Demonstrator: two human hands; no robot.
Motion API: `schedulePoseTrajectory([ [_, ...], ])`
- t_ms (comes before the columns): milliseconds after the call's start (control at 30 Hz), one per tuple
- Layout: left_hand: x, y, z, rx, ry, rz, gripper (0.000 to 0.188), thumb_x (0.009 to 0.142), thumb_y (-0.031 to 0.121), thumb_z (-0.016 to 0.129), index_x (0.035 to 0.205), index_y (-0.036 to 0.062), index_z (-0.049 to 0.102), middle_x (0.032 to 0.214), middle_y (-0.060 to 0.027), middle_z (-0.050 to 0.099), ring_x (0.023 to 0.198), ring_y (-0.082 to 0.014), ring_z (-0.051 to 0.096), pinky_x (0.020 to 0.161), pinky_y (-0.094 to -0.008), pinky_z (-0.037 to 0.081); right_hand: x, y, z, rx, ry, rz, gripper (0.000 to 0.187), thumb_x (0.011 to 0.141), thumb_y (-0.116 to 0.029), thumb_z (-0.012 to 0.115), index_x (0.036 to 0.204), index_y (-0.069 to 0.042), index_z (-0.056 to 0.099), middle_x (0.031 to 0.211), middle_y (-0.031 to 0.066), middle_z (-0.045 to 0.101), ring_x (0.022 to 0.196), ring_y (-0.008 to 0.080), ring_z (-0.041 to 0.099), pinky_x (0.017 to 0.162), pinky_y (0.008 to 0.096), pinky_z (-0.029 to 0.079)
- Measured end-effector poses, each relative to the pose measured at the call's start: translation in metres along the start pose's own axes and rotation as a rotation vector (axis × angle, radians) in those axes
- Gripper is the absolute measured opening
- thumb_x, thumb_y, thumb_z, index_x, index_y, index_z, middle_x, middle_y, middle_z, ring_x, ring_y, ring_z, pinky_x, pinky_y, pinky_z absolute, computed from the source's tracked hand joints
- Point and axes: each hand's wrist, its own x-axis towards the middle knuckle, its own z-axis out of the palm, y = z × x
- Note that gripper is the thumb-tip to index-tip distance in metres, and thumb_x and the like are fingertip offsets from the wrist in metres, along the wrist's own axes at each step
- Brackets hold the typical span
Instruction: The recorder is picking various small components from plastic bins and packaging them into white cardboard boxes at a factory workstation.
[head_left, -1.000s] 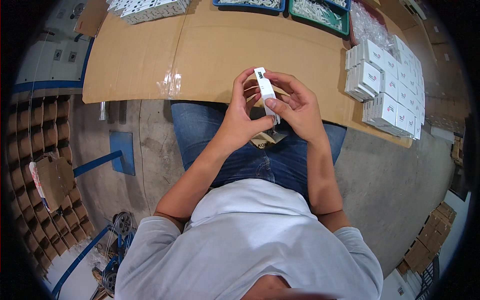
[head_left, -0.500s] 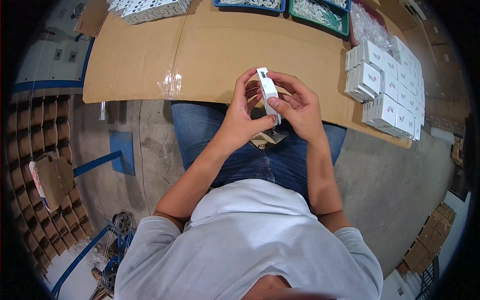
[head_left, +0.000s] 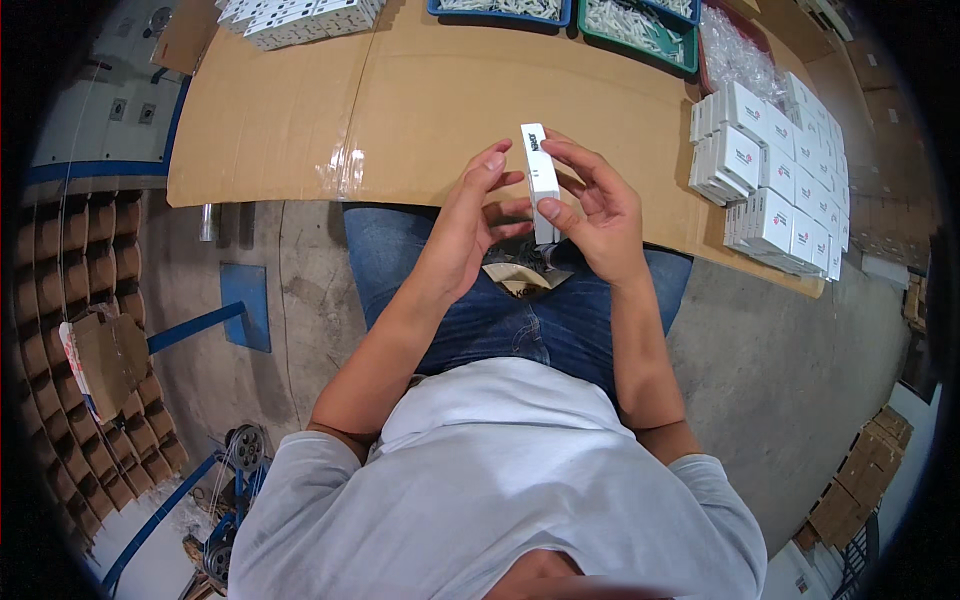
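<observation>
Above my lap, at the table's near edge, a slim white box [head_left: 541,178] with dark print is held upright. My right hand [head_left: 600,215] grips it from the right, thumb on the near face and fingers behind and at its upper end. My left hand [head_left: 470,215] is just left of the box, its fingers parted and curved, with a gap between thumb and box. Under the box, a small bag [head_left: 518,278] with dark and pale tan parts lies on my lap; its contents cannot be made out.
Stacked white boxes [head_left: 785,175] stand on the right of the cardboard-covered table [head_left: 450,110]; more white boxes [head_left: 310,20] stand far left. Blue [head_left: 500,18] and green [head_left: 640,35] trays hold small white pieces. Clear plastic bags [head_left: 738,55] fill a red tray.
My left hand has let go of the white box and drawn back to the left, its fingers opening. The box, still in my right hand, has turned to show more of its printed face.
</observation>
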Motion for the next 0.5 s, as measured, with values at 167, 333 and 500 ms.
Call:
schedulePoseTrajectory([
  [167,-0.006,0.005,0.010,-0.001,-0.037,-0.100,0.070,0.101,0.062,0.047,0.149,0.0120,0.041,0.128,-0.0089,0.058,0.106,-0.0175,0.061,0.089,-0.0352,0.051,0.001,0.003,-0.001,-0.050,-0.038,-0.054,0.059,0.085,-0.006,0.080,0.139,-0.003,0.059,0.149,0.0166,0.052,0.138,0.0261,0.050,0.117,0.0438,0.039],
  [333,-0.007,0.007,0.018,-0.027,-0.014,-0.068,0.050,0.103,0.049,0.054,0.135,0.0108,0.052,0.115,-0.0047,0.063,0.101,-0.0128,0.063,0.086,-0.0348,0.055,0.001,0.002,-0.003,-0.185,-0.076,-0.083,0.060,0.081,-0.010,0.083,0.138,-0.004,0.063,0.149,0.0165,0.052,0.139,0.0272,0.049,0.115,0.0401,0.039],
  [500,-0.003,0.005,0.012,-0.041,-0.069,-0.079,0.043,0.104,0.040,0.056,0.134,0.0101,0.053,0.114,-0.0039,0.064,0.098,-0.0123,0.065,0.084,-0.0344,0.056,0.001,0.003,-0.004,-0.194,-0.077,-0.099,0.058,0.081,-0.011,0.083,0.135,-0.005,0.065,0.148,0.0163,0.053,0.138,0.0277,0.050,0.114,0.0401,0.039],
])
